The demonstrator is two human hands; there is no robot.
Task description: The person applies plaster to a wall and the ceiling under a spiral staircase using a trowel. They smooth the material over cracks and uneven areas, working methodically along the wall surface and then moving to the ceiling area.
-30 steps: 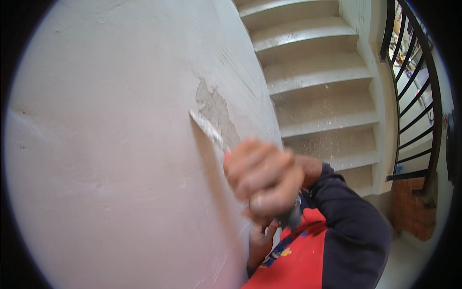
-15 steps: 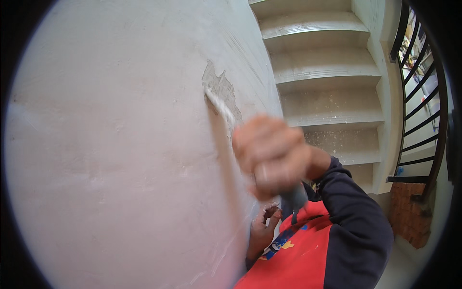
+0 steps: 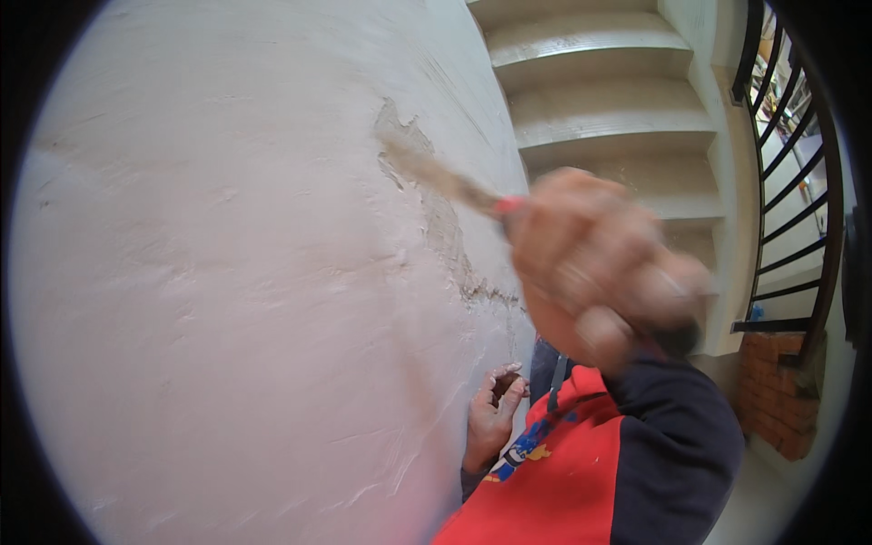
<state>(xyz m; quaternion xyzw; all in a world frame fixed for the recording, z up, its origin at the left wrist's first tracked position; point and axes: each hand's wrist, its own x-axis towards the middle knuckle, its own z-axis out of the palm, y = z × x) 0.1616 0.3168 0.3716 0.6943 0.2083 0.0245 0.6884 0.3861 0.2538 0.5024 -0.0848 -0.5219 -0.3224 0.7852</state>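
My right hand (image 3: 604, 259), blurred by motion, is closed round a scraper (image 3: 436, 177) with a red-marked handle, its blurred blade angled up to the left over a ragged patch of exposed grey plaster (image 3: 445, 236) in the pale wall (image 3: 227, 300). The patch runs downward into a narrow, crumbly crack. Below it, near my red-and-dark top, my left hand (image 3: 495, 413) rests by the wall with fingers bent and apart and whitish residue on the fingertips.
Pale stairs (image 3: 599, 100) climb beside the wall on the right. A black metal railing (image 3: 790, 218) borders them, with clutter visible through its bars. Reddish-brown bricks (image 3: 777, 391) lie at the lower right.
My right hand and scraper have moved up and to the right, uncovering more of the damaged patch and crack below. My left hand stays low by the wall.
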